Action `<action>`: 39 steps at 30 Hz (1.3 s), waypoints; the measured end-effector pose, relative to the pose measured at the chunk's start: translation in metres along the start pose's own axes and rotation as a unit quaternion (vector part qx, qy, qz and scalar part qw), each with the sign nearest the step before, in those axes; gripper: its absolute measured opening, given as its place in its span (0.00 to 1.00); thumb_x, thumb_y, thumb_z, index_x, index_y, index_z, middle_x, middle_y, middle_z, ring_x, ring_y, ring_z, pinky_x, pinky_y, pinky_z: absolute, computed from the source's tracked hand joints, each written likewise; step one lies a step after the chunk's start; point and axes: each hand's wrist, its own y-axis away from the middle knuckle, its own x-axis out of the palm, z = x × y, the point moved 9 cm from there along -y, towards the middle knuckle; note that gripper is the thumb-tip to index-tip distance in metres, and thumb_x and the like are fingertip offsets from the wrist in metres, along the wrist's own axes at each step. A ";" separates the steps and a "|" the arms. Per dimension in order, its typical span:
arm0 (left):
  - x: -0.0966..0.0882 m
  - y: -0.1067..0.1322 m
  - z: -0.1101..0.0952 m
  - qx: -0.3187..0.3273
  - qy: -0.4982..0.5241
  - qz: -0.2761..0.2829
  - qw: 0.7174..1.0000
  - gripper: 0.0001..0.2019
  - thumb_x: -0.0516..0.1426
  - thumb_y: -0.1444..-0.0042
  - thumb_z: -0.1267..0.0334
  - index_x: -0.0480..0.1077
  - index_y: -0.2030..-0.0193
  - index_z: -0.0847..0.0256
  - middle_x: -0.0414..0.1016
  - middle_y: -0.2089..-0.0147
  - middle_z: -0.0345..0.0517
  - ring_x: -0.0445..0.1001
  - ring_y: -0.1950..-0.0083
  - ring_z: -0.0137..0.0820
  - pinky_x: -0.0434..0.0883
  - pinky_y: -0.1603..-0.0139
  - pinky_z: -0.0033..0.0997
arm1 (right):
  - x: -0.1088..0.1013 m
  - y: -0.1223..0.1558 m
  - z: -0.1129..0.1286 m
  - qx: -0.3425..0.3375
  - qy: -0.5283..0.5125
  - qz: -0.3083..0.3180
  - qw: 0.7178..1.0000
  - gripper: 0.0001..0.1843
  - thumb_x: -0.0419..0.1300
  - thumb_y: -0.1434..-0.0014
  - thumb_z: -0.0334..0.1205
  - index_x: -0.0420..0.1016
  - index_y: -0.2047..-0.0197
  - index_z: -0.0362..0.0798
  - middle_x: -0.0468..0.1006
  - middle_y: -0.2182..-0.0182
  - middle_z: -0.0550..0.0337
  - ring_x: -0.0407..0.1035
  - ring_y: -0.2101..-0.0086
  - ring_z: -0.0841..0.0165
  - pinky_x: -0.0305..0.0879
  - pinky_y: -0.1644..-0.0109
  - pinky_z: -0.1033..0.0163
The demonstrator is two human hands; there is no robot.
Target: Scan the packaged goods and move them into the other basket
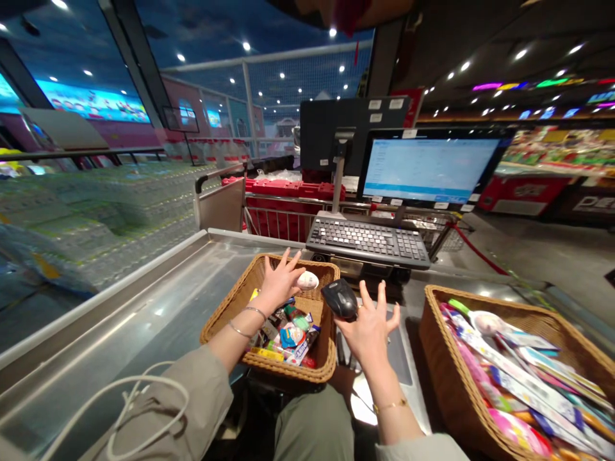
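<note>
My left hand (pixel 279 282) reaches over a wicker basket (pixel 207 328), its thumb and fingers closed on a small white oval package (pixel 308 280) with dark printing. Below that hand, several small colourful wrapped items (pixel 293 334) lie in the basket. To the right of the basket rim, my right hand (pixel 369 331) grips a black barcode scanner (pixel 340 299) between thumb and index finger, the other fingers spread. The scanner's head points left, toward the white package, with a gap between them.
A keyboard (pixel 369 241) and a lit monitor (pixel 427 168) stand behind the hands. On the right, a second wicker basket (pixel 444 358) holds toothbrush-like packs. The metal counter (pixel 177 294) has a raised edge at left. A white cable (pixel 158 379) loops across my left sleeve.
</note>
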 end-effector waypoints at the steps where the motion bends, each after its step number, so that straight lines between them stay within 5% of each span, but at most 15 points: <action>1: -0.003 0.000 -0.003 -0.007 0.001 -0.010 1.000 0.26 0.66 0.47 0.64 0.71 0.40 0.49 0.52 0.24 0.49 0.47 0.24 0.57 0.43 0.36 0.86 | -0.002 0.000 0.002 -0.005 0.004 -0.004 1.000 0.13 0.61 0.44 0.49 0.83 0.63 0.53 0.69 0.37 0.54 0.42 0.31 0.45 0.35 0.35 0.29; 15: -0.002 0.005 -0.011 -0.041 0.025 -0.092 0.995 0.28 0.65 0.45 0.64 0.69 0.37 0.46 0.52 0.24 0.50 0.43 0.23 0.57 0.41 0.37 0.87 | -0.004 0.005 0.013 -0.043 -0.010 -0.024 0.999 0.13 0.61 0.45 0.48 0.82 0.60 0.54 0.72 0.39 0.55 0.42 0.30 0.45 0.29 0.34 0.29; 39: 0.002 0.005 -0.013 -0.033 0.032 -0.093 0.995 0.31 0.66 0.47 0.65 0.68 0.36 0.47 0.53 0.25 0.52 0.43 0.23 0.56 0.40 0.37 0.87 | -0.003 0.008 0.019 -0.058 0.002 -0.019 0.998 0.11 0.60 0.44 0.46 0.81 0.63 0.53 0.73 0.40 0.58 0.43 0.30 0.47 0.31 0.33 0.29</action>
